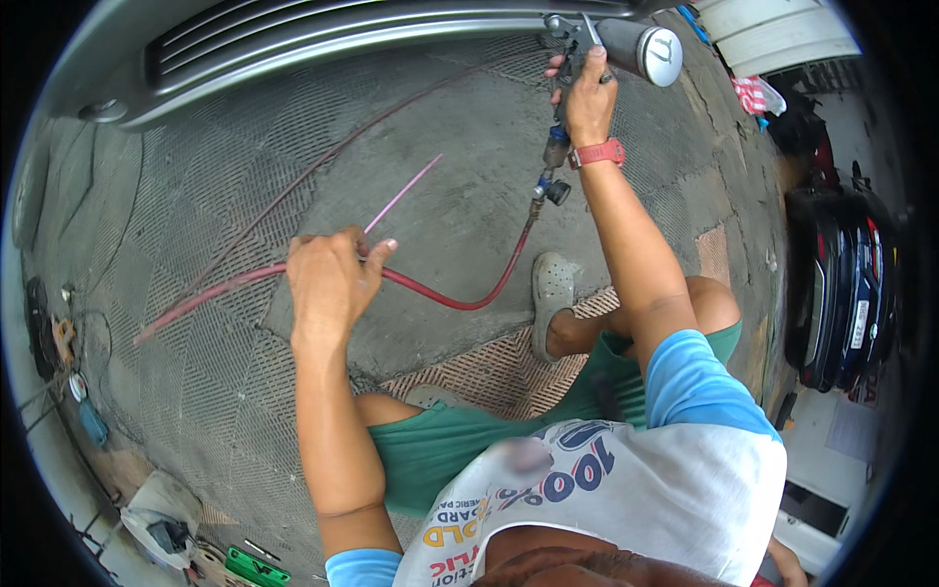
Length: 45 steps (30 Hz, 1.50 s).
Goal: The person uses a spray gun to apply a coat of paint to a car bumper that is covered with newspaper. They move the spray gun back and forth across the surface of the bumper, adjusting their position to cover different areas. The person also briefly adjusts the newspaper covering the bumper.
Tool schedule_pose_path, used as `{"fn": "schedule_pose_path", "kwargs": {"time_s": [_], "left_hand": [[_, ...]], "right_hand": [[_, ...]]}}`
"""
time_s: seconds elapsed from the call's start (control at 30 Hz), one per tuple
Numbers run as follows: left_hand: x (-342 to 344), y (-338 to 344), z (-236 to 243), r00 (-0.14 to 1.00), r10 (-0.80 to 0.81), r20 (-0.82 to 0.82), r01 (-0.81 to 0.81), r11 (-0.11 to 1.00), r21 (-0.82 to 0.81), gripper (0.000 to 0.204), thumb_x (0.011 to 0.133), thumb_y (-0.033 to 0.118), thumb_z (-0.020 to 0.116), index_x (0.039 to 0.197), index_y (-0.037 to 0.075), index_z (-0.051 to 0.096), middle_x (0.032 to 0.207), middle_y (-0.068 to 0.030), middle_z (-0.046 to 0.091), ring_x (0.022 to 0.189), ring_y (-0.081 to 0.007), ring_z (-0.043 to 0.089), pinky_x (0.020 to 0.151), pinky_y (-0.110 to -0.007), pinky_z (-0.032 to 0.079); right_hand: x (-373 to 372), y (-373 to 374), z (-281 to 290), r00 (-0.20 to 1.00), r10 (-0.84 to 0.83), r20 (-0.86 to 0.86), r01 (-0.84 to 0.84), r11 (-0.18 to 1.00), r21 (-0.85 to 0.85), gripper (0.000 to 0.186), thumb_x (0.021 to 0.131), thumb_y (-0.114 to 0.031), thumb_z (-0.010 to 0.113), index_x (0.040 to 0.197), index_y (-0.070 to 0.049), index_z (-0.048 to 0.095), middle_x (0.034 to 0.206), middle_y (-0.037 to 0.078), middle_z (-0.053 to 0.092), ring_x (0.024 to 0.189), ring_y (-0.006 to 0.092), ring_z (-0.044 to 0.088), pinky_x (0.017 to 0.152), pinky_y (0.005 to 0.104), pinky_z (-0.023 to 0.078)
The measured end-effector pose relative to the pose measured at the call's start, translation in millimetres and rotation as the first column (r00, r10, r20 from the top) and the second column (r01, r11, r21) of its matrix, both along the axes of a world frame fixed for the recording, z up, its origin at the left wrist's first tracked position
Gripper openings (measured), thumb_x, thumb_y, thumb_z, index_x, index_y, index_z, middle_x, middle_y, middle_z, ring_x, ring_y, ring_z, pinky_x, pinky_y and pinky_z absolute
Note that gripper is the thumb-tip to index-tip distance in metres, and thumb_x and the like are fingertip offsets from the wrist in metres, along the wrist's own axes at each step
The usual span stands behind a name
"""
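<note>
My right hand (589, 103), with a red watch on its wrist, is wrapped round the handle of a spray gun (577, 47). The gun's grey cup (626, 49) tips sideways, its pale round end to the right. Below the handle hang a fitting and a small gauge (558, 192), joined to a red air hose (460, 304). That hose curves left into my left hand (333, 279), whose fingers are closed over it. A thin pink stick (406, 191) juts out beyond these fingers; whether they grip it I cannot tell.
A silver car bumper (323, 64) spans the top, close to the gun. More hose (333, 152) crosses the grey patterned floor (225, 205). A dark car (846, 293) stands at the right. A green object (257, 566) and a light-coloured container (161, 519) lie lower left.
</note>
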<state>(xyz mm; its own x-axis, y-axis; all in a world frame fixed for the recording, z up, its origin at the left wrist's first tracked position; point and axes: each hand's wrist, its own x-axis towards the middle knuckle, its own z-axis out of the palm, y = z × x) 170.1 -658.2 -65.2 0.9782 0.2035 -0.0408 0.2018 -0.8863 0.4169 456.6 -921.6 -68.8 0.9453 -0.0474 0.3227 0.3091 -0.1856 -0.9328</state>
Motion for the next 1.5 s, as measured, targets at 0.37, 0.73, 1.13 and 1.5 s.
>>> {"fn": "schedule_pose_path", "kwargs": {"time_s": [0.37, 0.73, 1.13, 1.5], "left_hand": [[46, -76, 9, 0.991, -0.124, -0.039, 0.116, 0.98, -0.164, 0.042, 0.097, 0.042, 0.073, 0.096, 0.001, 0.08, 0.063, -0.0192, 0.068, 0.077, -0.0382, 0.068, 0.092, -0.044, 0.049], [52, -37, 2, 0.993, 0.075, 0.092, -0.078, 0.996, 0.031, 0.035, 0.098, 0.035, 0.073, 0.095, 0.001, 0.079, 0.049, -0.0162, 0.057, 0.056, -0.0345, 0.061, 0.097, -0.043, 0.048], [45, -39, 4, 0.992, 0.115, 0.059, -0.115, 0.993, -0.015, 0.037, 0.097, 0.037, 0.075, 0.091, 0.0, 0.079, 0.058, -0.0183, 0.064, 0.062, -0.0357, 0.065, 0.097, -0.043, 0.048], [16, 0, -5, 0.993, 0.116, 0.014, -0.116, 0.993, -0.004, 0.038, 0.094, 0.041, 0.076, 0.089, 0.003, 0.08, 0.059, -0.0172, 0.064, 0.067, -0.0351, 0.064, 0.098, -0.044, 0.047]], "right_hand": [[124, -140, 24, 0.963, -0.27, 0.016, 0.27, 0.957, -0.105, 0.068, 0.112, -0.052, 0.04, 0.106, 0.009, 0.069, 0.088, 0.016, 0.076, 0.072, 0.021, 0.075, 0.046, 0.032, 0.057], [147, -97, -1, 0.918, -0.362, 0.159, 0.321, 0.918, 0.233, 0.065, 0.113, -0.051, 0.038, 0.113, 0.008, 0.063, 0.092, 0.016, 0.074, 0.073, 0.0218, 0.074, 0.042, 0.0322, 0.058], [190, -138, 14, 0.852, -0.516, 0.087, 0.513, 0.856, 0.056, 0.07, 0.112, -0.055, 0.036, 0.122, 0.01, 0.06, 0.092, 0.02, 0.075, 0.078, 0.0264, 0.077, 0.047, 0.0345, 0.061], [42, -33, 18, 0.975, -0.179, 0.13, 0.18, 0.984, 0.005, 0.066, 0.113, -0.054, 0.037, 0.111, 0.005, 0.066, 0.094, 0.014, 0.074, 0.078, 0.0203, 0.074, 0.051, 0.0303, 0.055]]}}
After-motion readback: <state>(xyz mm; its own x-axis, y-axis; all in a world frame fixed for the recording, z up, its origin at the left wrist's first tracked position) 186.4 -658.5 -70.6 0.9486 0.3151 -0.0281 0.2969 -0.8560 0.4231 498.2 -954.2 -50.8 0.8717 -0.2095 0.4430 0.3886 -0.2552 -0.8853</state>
